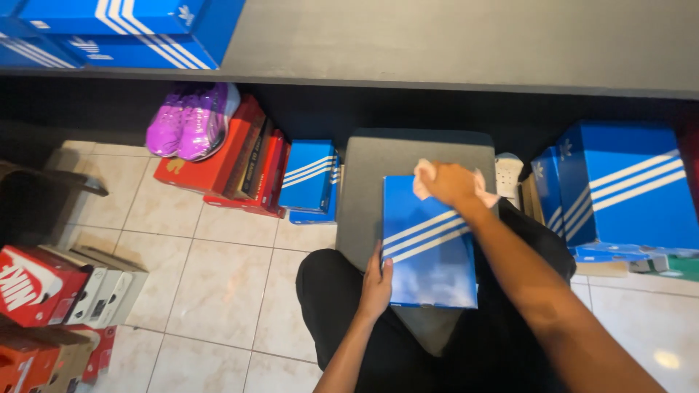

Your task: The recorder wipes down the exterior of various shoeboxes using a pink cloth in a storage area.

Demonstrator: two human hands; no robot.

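Observation:
A blue shoe box with white stripes lies flat on a grey padded stool in front of my knees. My right hand presses a crumpled pink cloth against the far top edge of the box lid. My left hand rests with fingers flat against the near left side of the box, steadying it. My legs in black trousers sit under and around the stool.
Blue striped boxes stack at the right and more stand left of the stool. Red boxes carry purple shoes. A dark shelf with blue boxes runs overhead. Red, white and orange boxes sit at lower left on the tiled floor.

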